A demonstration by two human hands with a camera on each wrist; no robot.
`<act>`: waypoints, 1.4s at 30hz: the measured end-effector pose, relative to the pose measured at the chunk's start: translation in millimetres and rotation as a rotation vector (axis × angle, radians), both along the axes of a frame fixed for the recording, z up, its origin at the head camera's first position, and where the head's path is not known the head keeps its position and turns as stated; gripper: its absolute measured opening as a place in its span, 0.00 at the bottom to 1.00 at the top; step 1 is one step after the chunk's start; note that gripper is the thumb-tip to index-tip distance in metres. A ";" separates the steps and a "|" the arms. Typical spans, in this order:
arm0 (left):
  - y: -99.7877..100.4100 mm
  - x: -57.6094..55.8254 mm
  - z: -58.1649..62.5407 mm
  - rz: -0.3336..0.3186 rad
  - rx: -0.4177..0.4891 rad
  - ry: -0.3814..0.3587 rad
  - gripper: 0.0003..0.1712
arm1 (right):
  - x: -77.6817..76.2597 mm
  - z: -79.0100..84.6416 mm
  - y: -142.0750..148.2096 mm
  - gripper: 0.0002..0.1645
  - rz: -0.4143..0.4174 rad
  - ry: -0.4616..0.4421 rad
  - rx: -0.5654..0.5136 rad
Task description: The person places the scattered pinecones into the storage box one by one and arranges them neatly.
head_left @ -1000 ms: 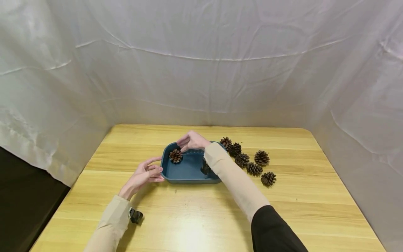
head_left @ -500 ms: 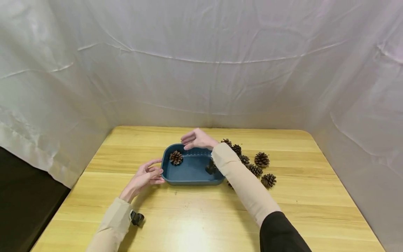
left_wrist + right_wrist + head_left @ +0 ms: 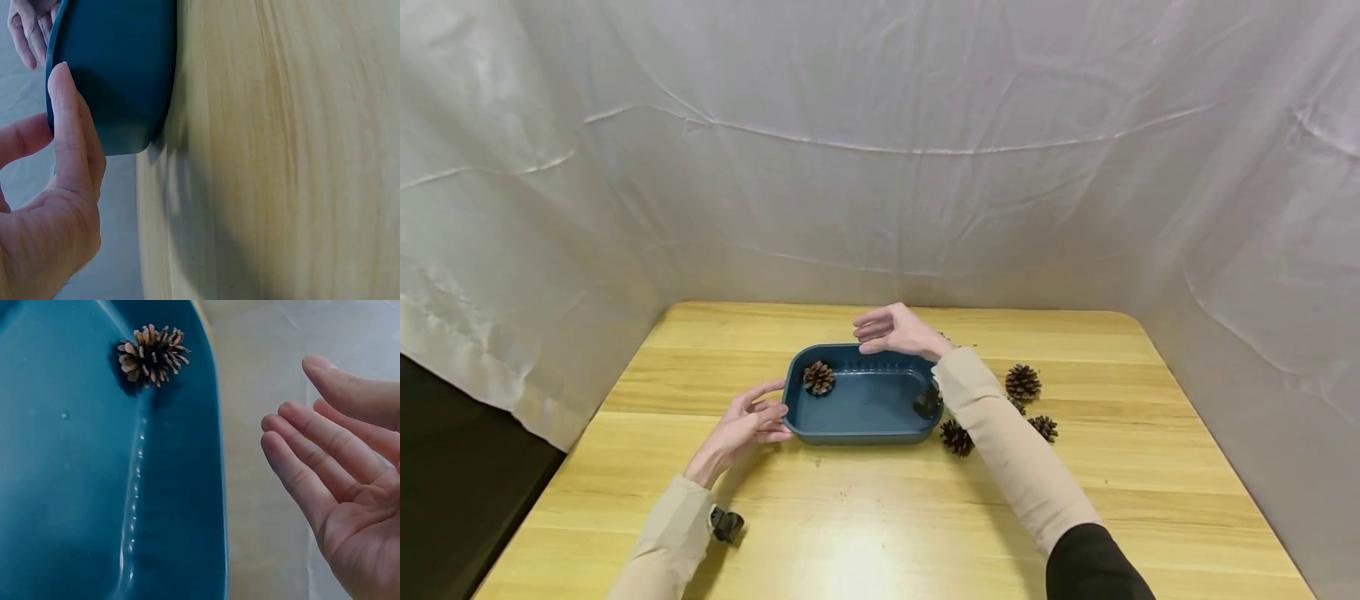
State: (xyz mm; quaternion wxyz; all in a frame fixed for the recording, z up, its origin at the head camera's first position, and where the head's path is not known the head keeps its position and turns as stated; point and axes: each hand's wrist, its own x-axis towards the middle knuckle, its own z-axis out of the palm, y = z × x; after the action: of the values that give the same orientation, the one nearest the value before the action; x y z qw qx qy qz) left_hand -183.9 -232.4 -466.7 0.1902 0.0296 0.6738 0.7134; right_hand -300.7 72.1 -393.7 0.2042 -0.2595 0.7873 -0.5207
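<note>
A dark blue rectangular dish [image 3: 865, 437] with rounded corners sits on the wooden table. One pine cone [image 3: 818, 378] lies inside, at its left end; the right wrist view also shows this pine cone [image 3: 154, 356] near the dish wall. My left hand [image 3: 741, 425] holds the dish's left end, thumb and fingers at the rim, as the left wrist view shows from close by. Above the far rim, my right hand [image 3: 898, 331] hovers with relaxed, extended fingers and a bare palm [image 3: 350, 506]. Its forearm hides part of the dish's right end.
Right of the dish lie several more pine cones, among them one at the back [image 3: 1022, 382] and one at the front [image 3: 957, 437]; the right sleeve [image 3: 1015, 458] covers others. Pale cloth [image 3: 880, 208] hangs behind the table. A small black camera [image 3: 726, 525] is on the left wrist.
My right hand has moved right along the dish's far rim, away from the pine cone inside. Its sleeve now hides more of the loose pine cones. The left hand keeps its hold.
</note>
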 end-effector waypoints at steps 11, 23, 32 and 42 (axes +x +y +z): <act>3.4 1.4 -1.1 0.016 0.008 -0.004 0.39 | 17.2 2.8 30.8 0.30 -0.061 0.065 -0.052; 8.6 3.2 -1.5 0.070 -0.005 0.001 0.37 | 38.4 -2.4 64.7 0.31 -0.130 0.098 -0.081; 9.5 2.8 -1.1 0.090 -0.014 0.000 0.35 | 55.6 -4.2 87.8 0.31 -0.163 0.123 -0.084; 11.6 3.0 0.2 0.082 0.004 0.001 0.35 | 71.7 -12.3 119.2 0.32 -0.220 0.115 -0.086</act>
State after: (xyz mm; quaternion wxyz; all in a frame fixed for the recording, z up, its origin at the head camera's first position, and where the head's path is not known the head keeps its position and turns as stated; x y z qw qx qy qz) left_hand -180.9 -220.8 -466.5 0.1607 0.0027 0.6730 0.7220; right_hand -229.0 191.4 -406.0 0.0892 -0.2095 0.7983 -0.5575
